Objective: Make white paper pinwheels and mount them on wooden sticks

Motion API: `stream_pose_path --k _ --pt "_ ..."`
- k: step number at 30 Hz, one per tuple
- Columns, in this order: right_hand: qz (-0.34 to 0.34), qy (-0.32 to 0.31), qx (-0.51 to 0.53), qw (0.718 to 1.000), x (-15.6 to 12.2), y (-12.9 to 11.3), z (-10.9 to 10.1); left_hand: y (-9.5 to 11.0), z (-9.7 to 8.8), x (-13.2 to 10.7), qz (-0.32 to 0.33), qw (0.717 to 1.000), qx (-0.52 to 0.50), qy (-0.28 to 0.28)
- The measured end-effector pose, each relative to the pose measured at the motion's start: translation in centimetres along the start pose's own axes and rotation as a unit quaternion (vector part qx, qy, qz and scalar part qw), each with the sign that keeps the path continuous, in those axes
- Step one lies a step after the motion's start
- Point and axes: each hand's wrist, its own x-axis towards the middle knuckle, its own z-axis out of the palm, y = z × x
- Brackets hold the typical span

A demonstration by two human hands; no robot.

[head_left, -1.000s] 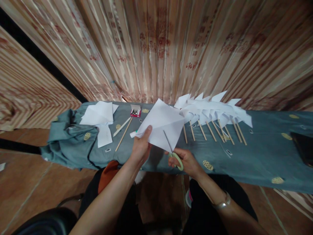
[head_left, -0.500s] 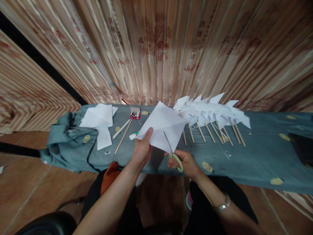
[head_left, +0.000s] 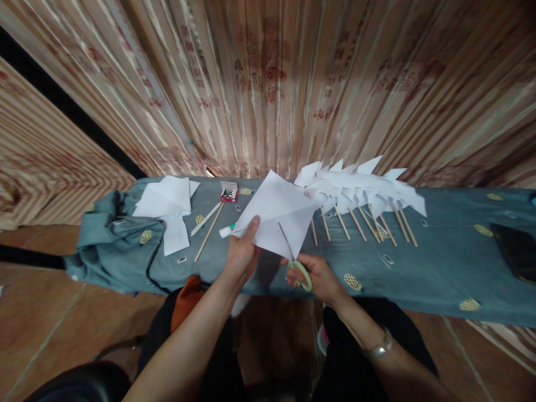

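Note:
My left hand (head_left: 244, 249) pinches the left corner of a square white sheet of paper (head_left: 278, 209), thumb on top and fingers underneath. Faint creases run across the sheet, which is held up above the bench. Green-handled scissors (head_left: 300, 273) are in my right hand (head_left: 316, 277), its fingers around the handles. One blade lies over the lower right part of the paper; the other blade is hidden beneath it. Partly behind the paper lies a white and green tube (head_left: 227, 230).
Overlapping paper pinwheels (head_left: 360, 187) on wooden sticks (head_left: 358, 224) lie to the right. Leftward are stacked white sheets (head_left: 165, 196), a small red box (head_left: 229, 192) of metal pieces, a loose stick (head_left: 208, 231) and a white pen-like stick (head_left: 206, 219). A dark phone-like object (head_left: 514, 251) rests far right.
The whole view has shifted slightly. Both hands, the paper and the scissors keep nearly the same pose, and I see no clear cutting movement.

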Motion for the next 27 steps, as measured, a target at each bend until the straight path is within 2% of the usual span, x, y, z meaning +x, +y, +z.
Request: stream_pose_path --k 10,18,23,25,27 --pt "0.000 -0.004 -0.009 1.000 0.0 -0.1 -0.1 0.0 0.0 0.0 0.006 1.000 0.004 -0.008" --pt "0.013 -0.091 -0.062 0.994 -0.7 0.1 -1.1 1.1 -0.6 1.0 0.050 0.998 -0.033 -0.010" --pt "0.055 -0.129 -0.124 0.982 -2.0 -0.7 -3.2 2.7 -1.8 1.8 0.054 0.997 -0.054 0.030" --pt "0.049 -0.115 -0.129 0.984 -2.4 -1.1 -4.1 3.0 -2.2 1.9 0.055 0.997 -0.051 0.032" --pt "0.006 -0.051 -0.110 0.993 -2.5 -1.3 -5.0 3.0 -2.6 1.8 0.054 0.998 -0.035 0.023"
